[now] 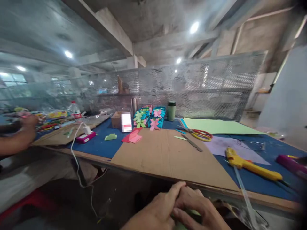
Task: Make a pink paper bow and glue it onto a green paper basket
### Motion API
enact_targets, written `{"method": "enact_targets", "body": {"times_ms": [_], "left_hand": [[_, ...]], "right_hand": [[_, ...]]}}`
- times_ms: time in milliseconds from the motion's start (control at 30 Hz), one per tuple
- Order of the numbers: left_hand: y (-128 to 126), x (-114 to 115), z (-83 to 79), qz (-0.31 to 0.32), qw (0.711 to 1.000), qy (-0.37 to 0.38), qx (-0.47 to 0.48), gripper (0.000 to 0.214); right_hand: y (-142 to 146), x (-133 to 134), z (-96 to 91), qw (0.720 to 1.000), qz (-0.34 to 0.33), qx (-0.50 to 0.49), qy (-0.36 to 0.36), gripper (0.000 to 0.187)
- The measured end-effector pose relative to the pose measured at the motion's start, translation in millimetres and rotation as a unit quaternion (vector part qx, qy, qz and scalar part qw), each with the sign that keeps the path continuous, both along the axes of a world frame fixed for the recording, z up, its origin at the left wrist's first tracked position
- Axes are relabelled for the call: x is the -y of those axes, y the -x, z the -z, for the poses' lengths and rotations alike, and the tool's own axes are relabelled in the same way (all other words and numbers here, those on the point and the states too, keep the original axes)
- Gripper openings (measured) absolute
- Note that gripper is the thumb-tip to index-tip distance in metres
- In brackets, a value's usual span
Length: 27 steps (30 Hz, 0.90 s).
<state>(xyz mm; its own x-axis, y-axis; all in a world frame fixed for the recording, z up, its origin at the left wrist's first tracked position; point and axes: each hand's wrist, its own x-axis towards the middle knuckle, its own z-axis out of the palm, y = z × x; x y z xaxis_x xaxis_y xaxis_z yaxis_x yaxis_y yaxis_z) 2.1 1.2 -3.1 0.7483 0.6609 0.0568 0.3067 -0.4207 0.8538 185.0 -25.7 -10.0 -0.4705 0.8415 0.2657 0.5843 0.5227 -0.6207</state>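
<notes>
My left hand (157, 207) and my right hand (200, 204) are pressed together in front of the table's near edge, fingers closed and overlapping. A bit of light green shows between and below the fingers; what it belongs to is hidden. Beyond them, a brown cardboard sheet (153, 156) lies on the blue tabletop. On it rest a dark-bladed knife (192, 143) and a thin pale green strip (180, 138). Scissors with red and yellow handles (201, 134) lie behind. To the right is a yellow glue gun (254, 167) with a clear glue stick (242, 187).
Pink and red paper pieces (134, 135), a green scrap (110, 137) and flower-trimmed blue boxes (157, 116) stand left and back. Also there are a green flask (171, 111), green sheets (220, 126) and a power strip (85, 137) with cord. Another person's arm (18, 137) reaches in left.
</notes>
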Motion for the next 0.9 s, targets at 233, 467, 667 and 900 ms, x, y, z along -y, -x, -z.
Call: {"method": "enact_targets", "body": {"times_ms": [233,467,667,900], "left_hand": [[2,10,-1.3,-0.002,0.999,0.013,0.039,0.082],[18,-2,5.4,-0.060,0.988,0.092,0.107,0.064],[27,-1,4.7,-0.056,0.981,0.137,0.122,0.062],[24,-1,0.5,-0.045,0.978,0.168,0.115,0.062]], "right_hand": [[-2,8,-4.6,0.996,0.038,-0.032,-0.077,0.013],[-46,30,-27.4,0.977,0.145,-0.092,-0.125,0.017],[-54,38,-22.6,0.990,0.104,-0.089,-0.039,0.016],[-41,27,-14.0,0.984,0.044,-0.160,0.060,0.018]]}}
